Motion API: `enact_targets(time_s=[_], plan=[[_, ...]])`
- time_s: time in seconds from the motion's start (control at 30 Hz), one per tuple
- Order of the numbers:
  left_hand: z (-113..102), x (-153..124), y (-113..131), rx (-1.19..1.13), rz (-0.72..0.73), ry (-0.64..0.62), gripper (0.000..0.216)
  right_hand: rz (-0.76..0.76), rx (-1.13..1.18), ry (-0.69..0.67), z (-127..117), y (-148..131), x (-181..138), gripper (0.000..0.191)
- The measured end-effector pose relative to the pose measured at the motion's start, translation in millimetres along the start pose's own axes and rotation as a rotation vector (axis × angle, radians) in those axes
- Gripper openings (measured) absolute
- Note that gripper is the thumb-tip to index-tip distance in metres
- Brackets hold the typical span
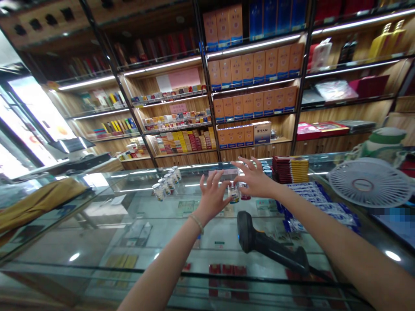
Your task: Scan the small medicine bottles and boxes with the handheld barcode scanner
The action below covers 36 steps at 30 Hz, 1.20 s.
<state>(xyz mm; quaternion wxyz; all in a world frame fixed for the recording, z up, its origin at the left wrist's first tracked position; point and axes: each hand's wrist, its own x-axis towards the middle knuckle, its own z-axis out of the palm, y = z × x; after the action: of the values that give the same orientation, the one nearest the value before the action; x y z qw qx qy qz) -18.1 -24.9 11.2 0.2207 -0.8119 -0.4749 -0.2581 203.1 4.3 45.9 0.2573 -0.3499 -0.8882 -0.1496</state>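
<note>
Both my hands reach forward over a glass counter (136,203). My left hand (212,194) has its fingers spread, with a small white bottle (233,193) at its thumb side. My right hand (254,178) hovers just above and right of that bottle, fingers spread too. The bottle stands between the two hands; I cannot tell whether either touches it. A row of several similar small bottles (167,183) stands on the glass to the left. A black barcode scanner (270,246) lies below my right forearm.
A stack of red and yellow cartons (291,169) and blue packs (319,203) sit right of the hands. A white fan (369,183) stands far right. A yellow cloth (39,203) lies at left. Shelves of orange boxes (256,65) fill the wall behind.
</note>
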Motion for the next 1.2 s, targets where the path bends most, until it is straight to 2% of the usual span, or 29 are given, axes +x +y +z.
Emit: enact_targets(time_s=[0.43,0.8,1.2], plan=[[27.5,11.2,-17.3,-0.012,0.036,0.051,0.042,0.115,-0.005,-0.127,7.9,5.5,-0.9,0.038],[46.6,36.7,-31.5,-0.009,0.028,0.025,0.039,0.225,-0.099,-0.028,-7.6,21.7,1.2,0.053],[74.9,62.8,-43.2,-0.042,-0.025,0.028,0.04,0.234,-0.165,0.002,3.3,31.4,-2.2,0.045]])
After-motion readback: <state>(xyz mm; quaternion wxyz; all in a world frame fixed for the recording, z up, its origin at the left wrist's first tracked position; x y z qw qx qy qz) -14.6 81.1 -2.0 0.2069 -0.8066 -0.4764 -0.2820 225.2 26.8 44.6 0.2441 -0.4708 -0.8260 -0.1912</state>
